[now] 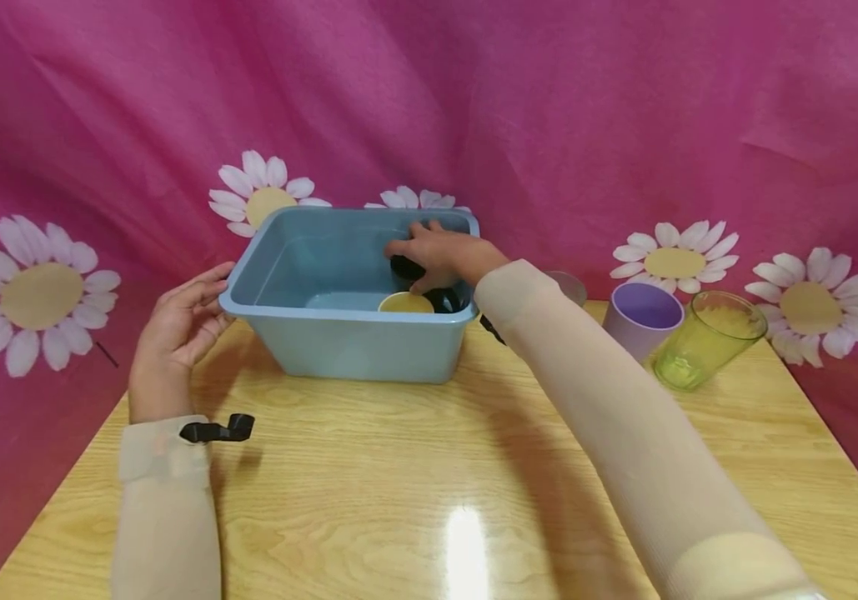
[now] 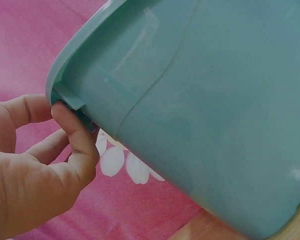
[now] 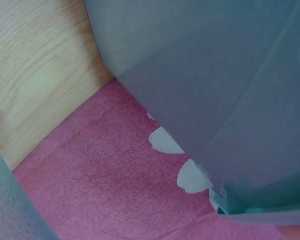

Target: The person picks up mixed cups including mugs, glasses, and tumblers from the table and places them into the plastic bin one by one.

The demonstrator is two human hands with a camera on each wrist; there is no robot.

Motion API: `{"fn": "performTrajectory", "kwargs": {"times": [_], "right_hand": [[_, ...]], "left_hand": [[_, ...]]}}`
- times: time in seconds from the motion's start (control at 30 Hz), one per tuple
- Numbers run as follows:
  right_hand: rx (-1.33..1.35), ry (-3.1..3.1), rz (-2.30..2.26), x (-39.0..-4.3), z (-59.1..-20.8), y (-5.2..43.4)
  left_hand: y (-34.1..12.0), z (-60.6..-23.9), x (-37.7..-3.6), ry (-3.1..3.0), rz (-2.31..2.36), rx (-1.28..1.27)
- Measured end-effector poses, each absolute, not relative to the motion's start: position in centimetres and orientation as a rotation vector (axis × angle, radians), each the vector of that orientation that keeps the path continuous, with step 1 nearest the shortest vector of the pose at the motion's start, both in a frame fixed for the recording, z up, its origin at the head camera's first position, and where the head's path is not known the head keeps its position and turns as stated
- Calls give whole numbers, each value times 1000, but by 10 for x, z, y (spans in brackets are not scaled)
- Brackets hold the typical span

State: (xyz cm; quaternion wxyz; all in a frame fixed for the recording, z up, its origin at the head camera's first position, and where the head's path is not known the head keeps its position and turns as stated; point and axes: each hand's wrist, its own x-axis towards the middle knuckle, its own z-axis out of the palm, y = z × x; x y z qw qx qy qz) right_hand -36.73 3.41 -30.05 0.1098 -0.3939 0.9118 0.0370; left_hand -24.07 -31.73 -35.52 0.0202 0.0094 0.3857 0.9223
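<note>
A blue-grey plastic bin [image 1: 346, 346] stands upright on the table. My left hand [image 1: 184, 321] holds the rim at its left end; in the left wrist view the thumb and index finger [image 2: 77, 135] pinch the rim's corner. My right hand [image 1: 439, 254] reaches over the right end into the bin, its fingers spread downward around a black cup [image 1: 406, 267] that they partly hide. Beside that hand inside the bin are a yellow cup [image 1: 406, 303] and another black, shiny rounded thing [image 1: 445, 300]. The right wrist view shows mostly the bin's outer wall [image 3: 205, 75].
On the right of the wooden table [image 1: 353, 475] stand a purple cup [image 1: 642, 321] and a tilted yellow-green clear tumbler [image 1: 709, 342]. A clear rounded thing [image 1: 569, 287] shows partly behind my right sleeve. A pink flowered cloth [image 1: 549, 108] hangs right behind the bin.
</note>
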Motion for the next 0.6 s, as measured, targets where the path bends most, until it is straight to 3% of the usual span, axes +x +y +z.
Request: {"fn": "performTrajectory", "kwargs": {"times": [0.6], "right_hand": [[-1045, 2672, 84, -369, -305, 31]], "left_hand": [[-316, -354, -240, 1182, 2865, 41]]}}
